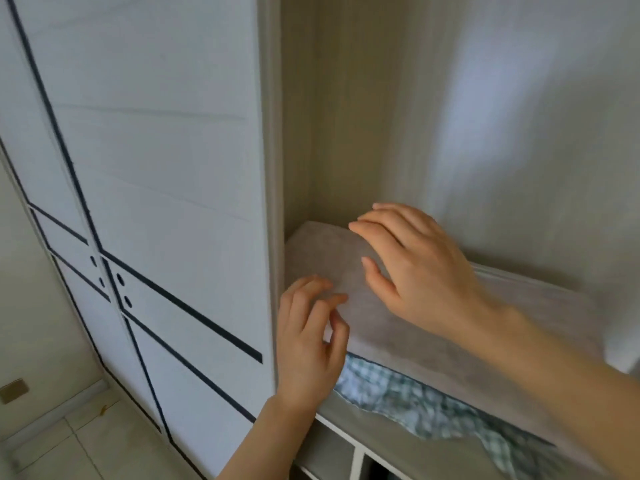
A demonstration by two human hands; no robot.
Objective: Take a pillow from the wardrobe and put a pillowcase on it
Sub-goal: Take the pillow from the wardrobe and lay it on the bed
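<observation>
grey and soft-looking, the pillow (398, 306) lies flat on a shelf (346, 420) inside the open wardrobe (346, 116), tucked against the left inner wall, and both bare hands are right at it. the right hand (415, 268) reaches in from the right, palm down over the pillow's near-left part, fingers spread and slightly bent, thumb stuck out to the side; whether the palm presses the fabric or just hovers over it is hard to tell through the blur. the left hand (311, 344) comes up from below at the pillow's front left corner, fingers curled and loosely apart, the fingertips at the edge of the fabric, nothing gripped that can be made out. under the pillow a green-and-white checked cloth (415, 403) spills out over the front of the shelf. left of the opening stands a white wardrobe door (156, 168) with dark lines across it. below the shelf, white dividers (356, 462) mark off smaller compartments.
</observation>
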